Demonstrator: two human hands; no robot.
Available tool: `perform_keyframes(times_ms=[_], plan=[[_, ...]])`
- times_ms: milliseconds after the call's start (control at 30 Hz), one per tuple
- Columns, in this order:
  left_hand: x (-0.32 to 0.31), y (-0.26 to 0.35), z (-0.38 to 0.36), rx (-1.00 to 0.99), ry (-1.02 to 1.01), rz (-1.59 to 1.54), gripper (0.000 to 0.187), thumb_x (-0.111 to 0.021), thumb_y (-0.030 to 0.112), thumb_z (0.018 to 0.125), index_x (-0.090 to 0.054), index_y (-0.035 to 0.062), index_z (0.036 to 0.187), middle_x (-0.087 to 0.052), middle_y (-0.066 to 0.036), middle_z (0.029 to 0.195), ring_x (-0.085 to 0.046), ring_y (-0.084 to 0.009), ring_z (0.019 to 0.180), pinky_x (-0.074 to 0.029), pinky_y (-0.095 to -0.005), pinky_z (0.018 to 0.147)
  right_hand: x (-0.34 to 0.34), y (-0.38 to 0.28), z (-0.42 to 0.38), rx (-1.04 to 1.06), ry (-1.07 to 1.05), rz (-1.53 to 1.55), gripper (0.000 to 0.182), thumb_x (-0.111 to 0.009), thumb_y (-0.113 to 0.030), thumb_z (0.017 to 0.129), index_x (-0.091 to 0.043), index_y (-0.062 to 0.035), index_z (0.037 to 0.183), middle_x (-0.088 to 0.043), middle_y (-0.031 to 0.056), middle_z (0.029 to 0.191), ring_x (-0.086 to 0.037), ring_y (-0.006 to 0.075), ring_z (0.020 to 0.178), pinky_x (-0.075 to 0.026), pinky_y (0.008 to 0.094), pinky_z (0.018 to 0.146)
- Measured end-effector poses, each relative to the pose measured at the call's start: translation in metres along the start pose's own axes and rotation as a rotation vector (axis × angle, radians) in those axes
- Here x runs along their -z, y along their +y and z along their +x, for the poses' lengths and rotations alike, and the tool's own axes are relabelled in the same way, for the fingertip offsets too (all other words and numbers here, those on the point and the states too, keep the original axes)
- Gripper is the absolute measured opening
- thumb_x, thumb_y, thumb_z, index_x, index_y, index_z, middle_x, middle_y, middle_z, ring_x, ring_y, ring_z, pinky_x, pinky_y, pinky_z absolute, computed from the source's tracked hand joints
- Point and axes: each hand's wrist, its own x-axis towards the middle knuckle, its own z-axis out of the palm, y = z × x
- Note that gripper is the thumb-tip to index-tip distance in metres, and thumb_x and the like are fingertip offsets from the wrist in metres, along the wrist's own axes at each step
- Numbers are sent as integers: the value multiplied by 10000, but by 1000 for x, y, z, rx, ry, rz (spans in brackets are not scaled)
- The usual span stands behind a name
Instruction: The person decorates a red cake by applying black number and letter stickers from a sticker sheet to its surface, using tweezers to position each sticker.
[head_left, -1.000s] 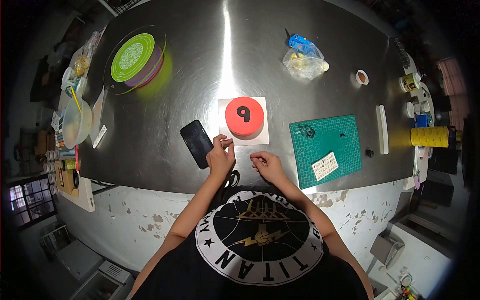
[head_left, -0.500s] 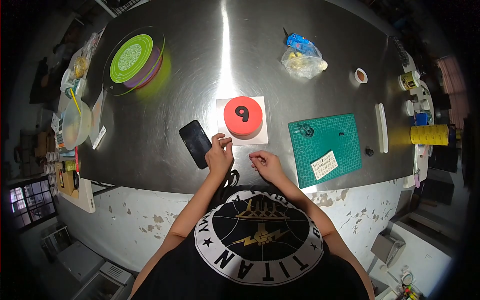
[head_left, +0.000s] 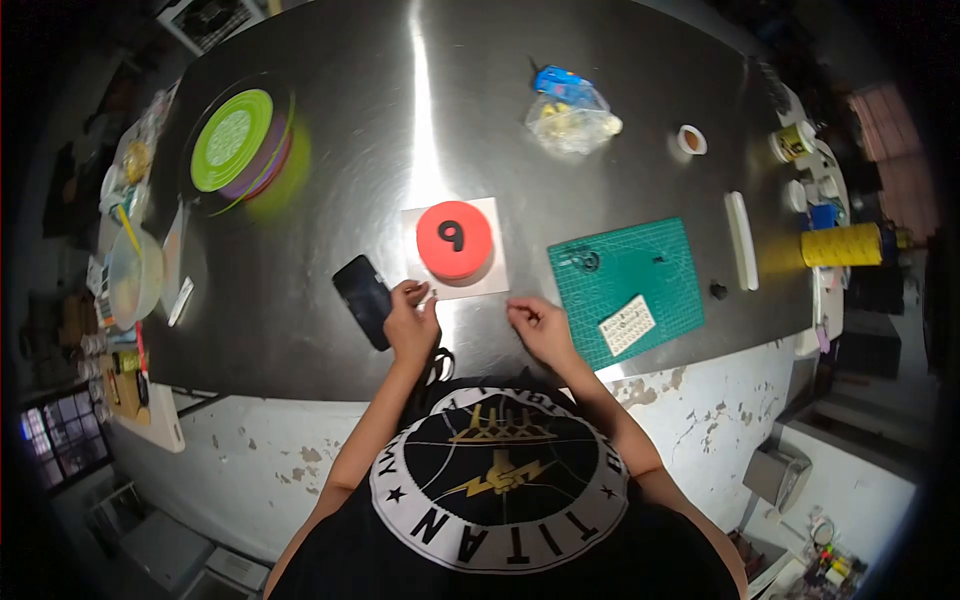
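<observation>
Glare is cast on the table (head_left: pixel 340 150). On the board (head_left: pixel 496 280), the cake (head_left: pixel 450 264) is already topped with a numeral (head_left: pixel 460 238); bits (head_left: pixel 658 259) are left on the mat (head_left: pixel 620 270). Left hand (head_left: pixel 408 328) is nearly pinched, right hand (head_left: pixel 544 334) loosely curled; any hold cannot be told.

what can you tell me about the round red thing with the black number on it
The round red thing looks like a short cake with smooth, matt icing, its sides plain where they show. One raised black number, reading as a 9 from here, sits on top. It rests flat on a pale square board on the metal table. Neither hand touches it.
</observation>
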Motion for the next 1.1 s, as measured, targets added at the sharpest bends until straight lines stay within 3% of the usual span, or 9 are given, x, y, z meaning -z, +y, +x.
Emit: perform_keyframes(times_ms=[33,133,233,267,367,567,667,800,1100], plan=[[1,0,0,-25,-3,-16,384,-665,45,703,-442,43,1016,-658,-114,899,-595,-141,552,-443,-238,501,16,-1,3,49,144,-116,141,-611,-54,765,-627,3,893,-627,131,778,-599,149,610,-465,253,545],[4,-1,-1,-21,-17,-67,401,-661,4,695,-435,20,1026,-651,-146,894,-597,-124,575,-431,-215,482,83,14,23,197,564,-430,118,-607,-51,752,-630,-15,862,-609,137,805,-586,219,619,-463,294,578],[4,-4,-3,-37,-8,-102,410,-662,-18,689,-432,6,1028,-647,-163,869,-578,-106,555,-420,-202,470,148,35,32,132,733,-764,145,-594,-75,741,-623,-24,874,-599,139,829,-567,300,807,-453,376,728],[5,-2,-3,-12,-15,-105,413,-663,-17,687,-433,7,1028,-648,-162,872,-563,-95,536,-419,-199,471,161,40,33,111,781,-810,139,-605,-94,739,-628,-28,859,-598,139,837,-579,293,756,-465,373,689],[6,-1,-2,21,-12,-101,425,-673,-15,677,-437,11,1029,-649,-159,874,-526,-68,494,-416,-194,476,179,53,32,-110,747,-688,124,-622,-113,732,-634,-33,826,-599,137,814,-585,283,699,-475,373,645],[4,-5,-4,51,31,-82,459,-702,-4,653,-436,7,1028,-640,-177,913,-546,-75,522,-440,-201,514,177,64,36,-230,771,-654,141,-647,-170,720,-661,-42,777,-627,130,765,-609,278,687,-484,364,643],[4,-8,-3,-51,91,-40,476,-719,8,642,-433,3,1023,-632,-191,938,-550,-77,533,-450,-206,533,176,64,39,-278,787,-661,153,-644,-190,725,-662,-46,776,-631,128,773,-613,284,698,-485,370,650],[6,-3,-3,44,72,-71,485,-733,19,636,-432,1,1015,-629,-197,940,-537,-68,524,-443,-202,530,173,54,40,-351,792,-721,154,-626,-211,741,-647,-61,767,-628,115,784,-610,286,715,-483,384,649],[8,0,-6,105,21,-79,425,-745,51,642,-458,12,952,-650,-166,872,-508,-45,477,-417,-188,470,154,42,40,-176,717,-743,136,-599,-190,762,-628,-57,750,-620,106,756,-601,290,695,-477,381,619]])
